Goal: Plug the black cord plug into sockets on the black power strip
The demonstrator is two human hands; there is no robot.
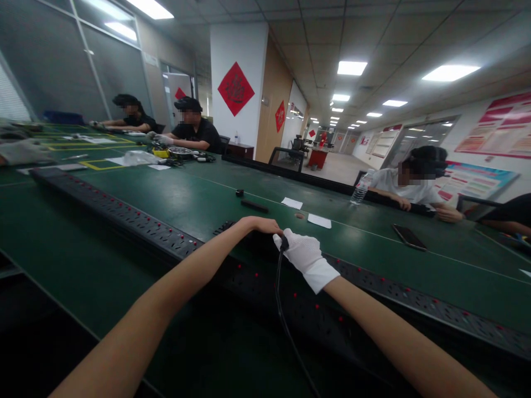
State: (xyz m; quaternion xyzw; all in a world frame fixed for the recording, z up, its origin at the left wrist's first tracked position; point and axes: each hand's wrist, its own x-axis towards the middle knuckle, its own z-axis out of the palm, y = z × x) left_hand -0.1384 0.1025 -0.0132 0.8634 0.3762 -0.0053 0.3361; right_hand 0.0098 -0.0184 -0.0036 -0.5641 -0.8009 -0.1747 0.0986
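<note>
My right hand [302, 253], in a white glove, is closed on the plug end of a black cable [280, 298]. The cable hangs from it down over the near side of the table. My left hand [263, 224] is bare and reaches in from the left, its fingertips close to the plug. A dark object lies partly under my left hand and wrist; its shape is mostly hidden, and what the left fingers hold cannot be made out. Long black power strips [136, 215] with red lights run along the green table [199, 190] beneath my arms.
A small black block [239, 193], a black bar [254, 207] and white papers [319, 221] lie beyond my hands. At right are a phone [409, 236], a water bottle [362, 188] and a seated person [415, 182]. Other people sit at the far left, near cables and a plastic bag [139, 158].
</note>
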